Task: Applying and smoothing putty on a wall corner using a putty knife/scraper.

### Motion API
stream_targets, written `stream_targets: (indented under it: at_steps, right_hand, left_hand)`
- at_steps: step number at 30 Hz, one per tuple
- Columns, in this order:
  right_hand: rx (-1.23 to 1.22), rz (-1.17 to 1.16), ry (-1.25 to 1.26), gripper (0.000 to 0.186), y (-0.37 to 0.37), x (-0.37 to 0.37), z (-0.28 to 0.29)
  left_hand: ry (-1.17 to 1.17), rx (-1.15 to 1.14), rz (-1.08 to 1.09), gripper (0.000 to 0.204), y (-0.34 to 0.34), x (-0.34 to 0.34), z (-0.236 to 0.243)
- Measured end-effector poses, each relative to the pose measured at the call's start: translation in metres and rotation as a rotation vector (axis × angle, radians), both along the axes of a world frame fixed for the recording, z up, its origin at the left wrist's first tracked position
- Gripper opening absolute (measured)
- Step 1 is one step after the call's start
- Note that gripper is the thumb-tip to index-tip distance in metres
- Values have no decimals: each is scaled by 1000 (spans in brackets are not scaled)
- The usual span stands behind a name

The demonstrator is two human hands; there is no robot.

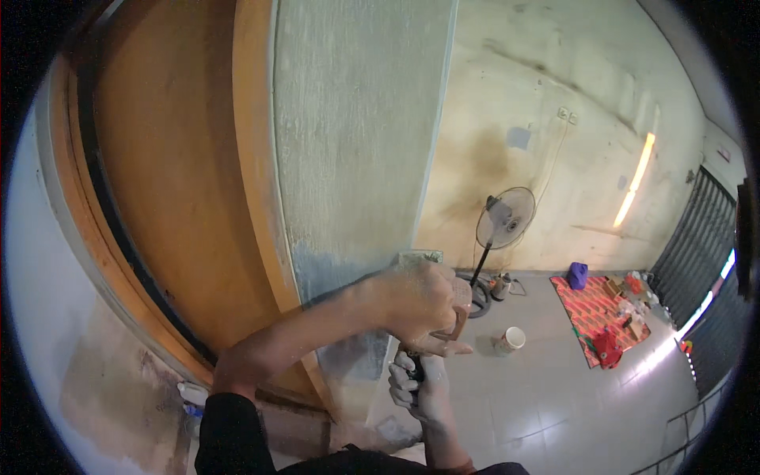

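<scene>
My left hand (427,297) is closed in front of the wall's corner, its forearm reaching across from the left. It grips a tool with a brown handle (460,323), mostly hidden by the hand. Just beyond the knuckles a flat greenish-grey edge (419,256) shows; I cannot tell which tool it belongs to. Directly below, my right hand (427,389) wraps its fingers around a black handle (415,372). White powder coats the right hand. Behind both hands stands a pale green wall section (356,142) with a bluish-grey patch low down.
A brown door (166,158) in an orange-brown frame is at left. To the right are a standing fan (507,220), a white bucket (513,340) on the tiled floor, and a red patterned mat (582,317) with a purple bag (578,275) and other items. Metal shutters (697,222) are far right.
</scene>
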State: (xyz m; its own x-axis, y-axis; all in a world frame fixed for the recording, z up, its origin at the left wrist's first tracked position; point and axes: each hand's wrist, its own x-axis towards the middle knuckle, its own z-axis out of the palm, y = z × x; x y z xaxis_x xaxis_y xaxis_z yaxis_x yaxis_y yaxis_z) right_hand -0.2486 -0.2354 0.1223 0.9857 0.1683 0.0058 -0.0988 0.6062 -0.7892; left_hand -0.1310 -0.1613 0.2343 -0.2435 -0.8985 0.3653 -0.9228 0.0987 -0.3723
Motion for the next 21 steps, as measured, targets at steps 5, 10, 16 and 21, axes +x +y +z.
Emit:
stream_targets:
  at_steps: [5, 10, 16, 21]
  right_hand:
    - [18, -31, -100, 41, 1, 11, 10]
    - [38, 2, -53, 44, 0, 6, 25]
    - [27, -38, 7, 43, 2, 1, 2]
    - [13, -19, -111, 43, -7, 6, 30]
  left_hand:
    - [-40, 58, 13, 56, -1, 10, 17]
    - [12, 146, 75, 56, -4, 4, 31]
    - [109, -92, -108, 58, -11, 14, -14]
    - [47, -68, -4, 57, -12, 6, 28]
